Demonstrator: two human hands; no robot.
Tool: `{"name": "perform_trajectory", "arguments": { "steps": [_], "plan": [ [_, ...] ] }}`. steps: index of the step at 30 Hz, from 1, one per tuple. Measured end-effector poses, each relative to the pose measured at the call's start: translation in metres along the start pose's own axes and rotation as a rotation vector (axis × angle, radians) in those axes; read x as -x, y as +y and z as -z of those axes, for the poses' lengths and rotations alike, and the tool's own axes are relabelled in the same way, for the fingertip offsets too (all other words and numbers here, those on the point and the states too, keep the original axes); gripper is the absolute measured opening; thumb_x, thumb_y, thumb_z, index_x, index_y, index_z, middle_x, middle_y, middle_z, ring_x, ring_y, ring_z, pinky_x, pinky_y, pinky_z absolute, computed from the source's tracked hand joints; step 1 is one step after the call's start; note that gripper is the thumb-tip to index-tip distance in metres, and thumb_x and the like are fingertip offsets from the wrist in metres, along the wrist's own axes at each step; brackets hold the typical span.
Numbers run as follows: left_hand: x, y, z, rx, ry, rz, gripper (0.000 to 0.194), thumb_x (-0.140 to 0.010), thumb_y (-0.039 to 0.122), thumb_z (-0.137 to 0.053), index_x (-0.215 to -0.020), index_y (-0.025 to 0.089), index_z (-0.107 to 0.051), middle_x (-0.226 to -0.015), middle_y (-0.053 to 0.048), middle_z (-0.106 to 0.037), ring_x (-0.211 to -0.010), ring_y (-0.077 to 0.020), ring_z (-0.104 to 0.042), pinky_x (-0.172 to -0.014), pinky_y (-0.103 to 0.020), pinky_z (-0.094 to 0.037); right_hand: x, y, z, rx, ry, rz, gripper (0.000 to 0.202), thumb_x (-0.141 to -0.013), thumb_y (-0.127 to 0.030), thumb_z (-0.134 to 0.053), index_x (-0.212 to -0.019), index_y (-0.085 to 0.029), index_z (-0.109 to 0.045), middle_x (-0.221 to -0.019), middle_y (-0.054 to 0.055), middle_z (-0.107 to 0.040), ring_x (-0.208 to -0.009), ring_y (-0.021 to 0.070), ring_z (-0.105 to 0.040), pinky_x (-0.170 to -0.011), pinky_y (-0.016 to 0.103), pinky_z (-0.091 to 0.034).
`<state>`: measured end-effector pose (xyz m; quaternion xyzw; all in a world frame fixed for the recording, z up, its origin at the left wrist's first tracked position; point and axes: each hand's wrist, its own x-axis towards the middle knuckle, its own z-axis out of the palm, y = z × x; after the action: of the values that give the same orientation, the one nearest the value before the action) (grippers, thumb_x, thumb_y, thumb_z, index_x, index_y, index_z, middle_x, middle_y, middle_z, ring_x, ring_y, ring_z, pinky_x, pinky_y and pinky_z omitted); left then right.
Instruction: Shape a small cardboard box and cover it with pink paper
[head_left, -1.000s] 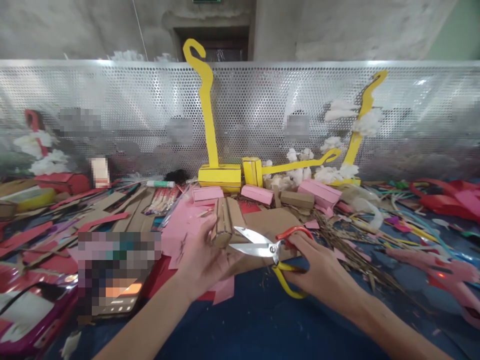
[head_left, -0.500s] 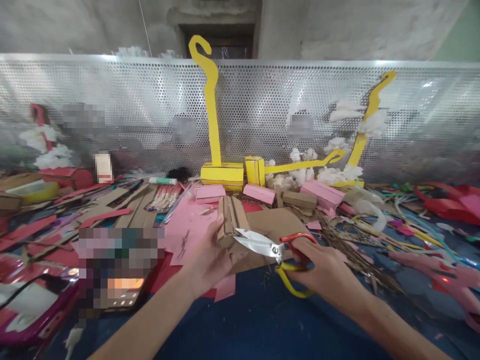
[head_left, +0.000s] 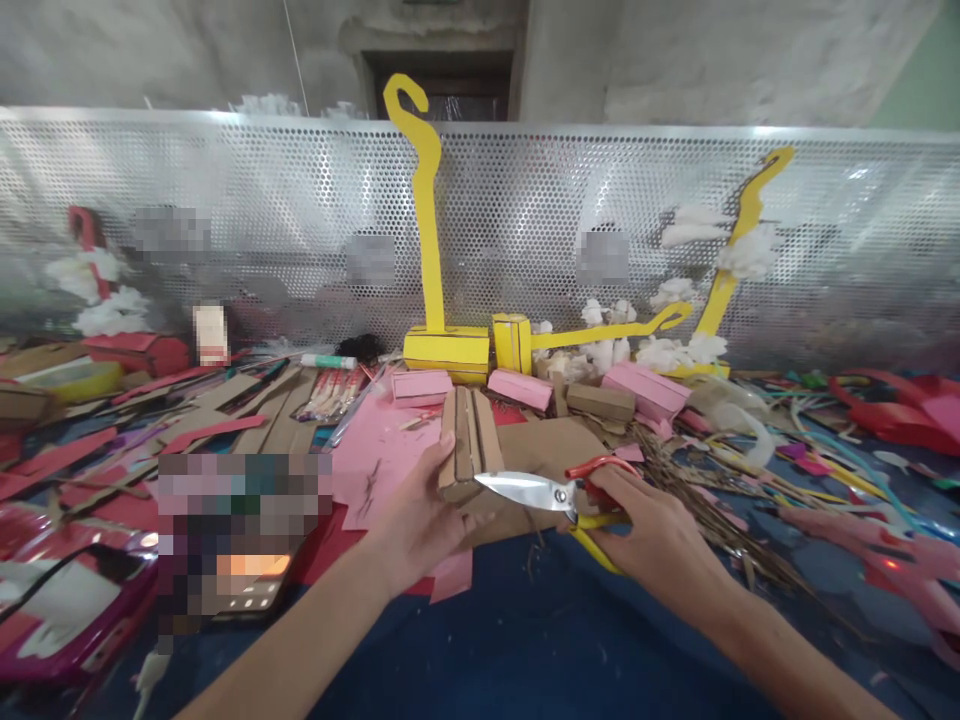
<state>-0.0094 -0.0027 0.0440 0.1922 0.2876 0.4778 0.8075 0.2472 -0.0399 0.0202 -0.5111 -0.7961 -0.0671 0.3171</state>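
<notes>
My left hand (head_left: 424,520) is closed around a small brown cardboard box (head_left: 469,435), which it holds up at an angle near the middle of the view. In my right hand (head_left: 645,520) is a pair of scissors (head_left: 525,490) with one red and one yellow handle; my fingers are in the handles. The blades are together, and their tip meets the lower right edge of the box. Behind the hands lie a sheet of brown cardboard (head_left: 555,445) and a sheet of pink paper (head_left: 367,470).
Pink boxes (head_left: 517,388) and a yellow base with a tall hooked strip (head_left: 427,230) stand behind. Cardboard strips (head_left: 270,410) litter the left. A pink glue gun (head_left: 877,545) with a red light lies at right. A perforated metal panel (head_left: 300,240) closes the back.
The scissor blades have closed from slightly apart to together. The box has tipped a little more upright in my left hand.
</notes>
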Motion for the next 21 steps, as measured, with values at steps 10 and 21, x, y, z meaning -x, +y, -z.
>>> {"name": "perform_trajectory", "arguments": {
  "steps": [10, 21],
  "plan": [
    [0.000, -0.003, 0.003, -0.052, -0.038, 0.054, 0.039, -0.091, 0.039, -0.067, -0.118, 0.010, -0.067, -0.097, -0.014, -0.078, -0.092, -0.0273, -0.074, -0.084, -0.036, -0.058, -0.001, -0.001, 0.000, 0.070, 0.008, 0.139, 0.028, -0.083, -0.030, -0.073, -0.106, -0.022, -0.059, -0.101, 0.009, -0.069, -0.094, 0.0277, -0.068, -0.074, 0.034, -0.053],
    [0.000, -0.011, 0.006, -0.202, -0.158, 0.046, 0.049, -0.091, 0.044, -0.068, -0.118, 0.004, -0.070, -0.101, -0.020, -0.078, -0.092, -0.0303, -0.074, -0.083, -0.038, -0.057, 0.000, -0.006, 0.003, 0.029, 0.012, 0.182, 0.011, -0.086, -0.019, -0.064, -0.092, -0.023, -0.056, -0.082, 0.003, -0.068, -0.073, 0.0198, -0.066, -0.061, 0.028, -0.049]
  ]
}}
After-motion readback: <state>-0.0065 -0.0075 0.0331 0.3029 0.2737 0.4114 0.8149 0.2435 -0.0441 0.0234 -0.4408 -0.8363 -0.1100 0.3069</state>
